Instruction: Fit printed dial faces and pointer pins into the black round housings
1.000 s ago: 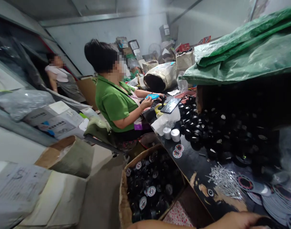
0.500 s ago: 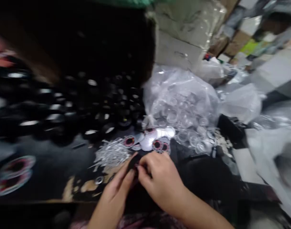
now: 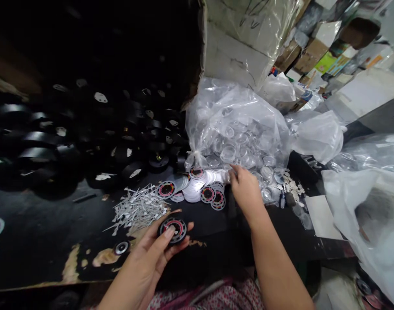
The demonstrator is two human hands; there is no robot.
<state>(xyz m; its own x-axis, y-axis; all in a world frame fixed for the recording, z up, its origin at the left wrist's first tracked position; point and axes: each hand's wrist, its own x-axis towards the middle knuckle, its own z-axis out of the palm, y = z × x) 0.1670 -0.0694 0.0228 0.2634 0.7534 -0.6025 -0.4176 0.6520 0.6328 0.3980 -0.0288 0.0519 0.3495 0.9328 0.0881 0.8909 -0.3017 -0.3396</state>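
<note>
My left hand is closed around a round dial gauge with a black, red and grey face, the thumb lying across the dial. My right hand reaches to the front edge of a pile of clear round plastic covers, fingers stretched forward and partly hidden; I see nothing held in it. Left of that hand lie overlapping printed dial discs, some showing white backs. A heap of thin white pointers sits just beyond my left hand. A small ring-shaped part rests to its left.
Many black round housings crowd the back left, before a dark open box. A clear bag bulges behind the covers. To the right are a small screwdriver, pale small plates, a white card and plastic bags.
My right hand has left the gauge and moved right and away to the clear covers. My left hand has turned, so the dial faces up. The view has shifted slightly.
</note>
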